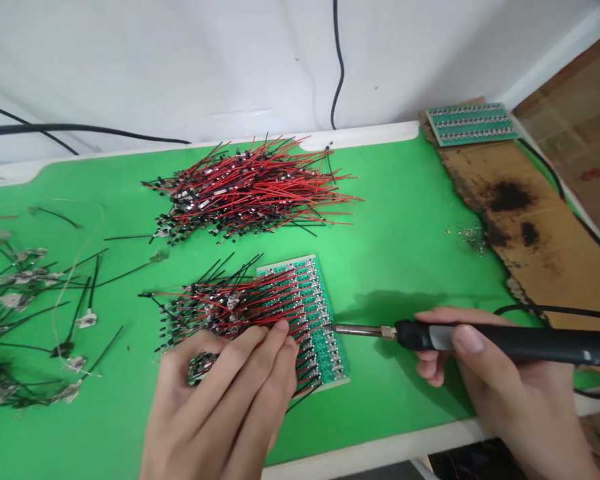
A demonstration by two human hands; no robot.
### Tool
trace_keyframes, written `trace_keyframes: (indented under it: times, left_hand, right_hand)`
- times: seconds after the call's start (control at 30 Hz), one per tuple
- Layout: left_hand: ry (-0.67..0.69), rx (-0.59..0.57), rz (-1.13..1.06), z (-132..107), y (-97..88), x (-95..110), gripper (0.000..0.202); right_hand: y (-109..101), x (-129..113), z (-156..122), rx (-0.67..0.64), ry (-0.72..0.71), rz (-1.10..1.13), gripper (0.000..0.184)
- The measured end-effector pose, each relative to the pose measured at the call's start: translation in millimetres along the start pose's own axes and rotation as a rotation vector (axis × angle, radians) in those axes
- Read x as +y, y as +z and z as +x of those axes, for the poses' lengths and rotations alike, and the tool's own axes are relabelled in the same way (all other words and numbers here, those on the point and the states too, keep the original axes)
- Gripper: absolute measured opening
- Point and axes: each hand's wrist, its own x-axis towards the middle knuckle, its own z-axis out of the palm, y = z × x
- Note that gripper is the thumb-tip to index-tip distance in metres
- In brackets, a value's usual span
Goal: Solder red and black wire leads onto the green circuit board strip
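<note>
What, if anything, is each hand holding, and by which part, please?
The right hand holds a soldering iron by its black handle. The left hand has its fingers on red wires; whether they grip any cannot be told.

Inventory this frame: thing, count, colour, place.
Circuit boards: two, green, centre and right
Board wires: many, red/black, centre
Soldering iron: one, black, right
Wire pile: one, red/black, upper centre
Loose parts: many, black/silver, left
Scorched cardboard: one, brown, right
Metal bits: many, silver, right
Table: one, green/white, underneath
Cables: several, black, back and right
Wall: one, white, back
Panel: one, brown, far right
Left hand: one, bare, on board wires
Right hand: one, bare, holding soldering iron
</note>
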Motion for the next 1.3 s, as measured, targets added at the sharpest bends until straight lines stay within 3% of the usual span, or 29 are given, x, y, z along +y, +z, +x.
trace_keyframes:
  times: [0.33, 0.5, 0.63, 0.77, 0.97, 1.3]
  left_hand:
    - [-0.005, -0.025, 0.028, -2, -0.8, -2, 0.043]
    - [0.000, -0.003, 0.046, 7, -2.8, -2, 0.033]
    - [-0.017, 0.025, 0.014, 12, -2.2, -1, 0.026]
    - [-0.031, 0.045, -0.003, 13, -0.5, 0, 0.022]
    - [0.070, 0.006, 0.075, 24, -8.7, -4, 0.022]
    - [0.031, 0.013, 0.079, 22, -8.0, -2, 0.020]
  right_hand:
    - [-5, 3, 6, -0.037, -0.034, -0.015, 0.039]
    - [-11, 6, 12, -0.183, -0.148, -0.017, 0.032]
    - [-5, 1, 6, -0.044, -0.017, -0.026, 0.040]
    - [-2, -2, 3, -0.039, -0.013, -0.048, 0.044]
    - [-2, -2, 3, -0.036, -0.004, -0.039, 0.043]
    - [-1, -3, 2, -0.010, 0.007, -0.039, 0.043]
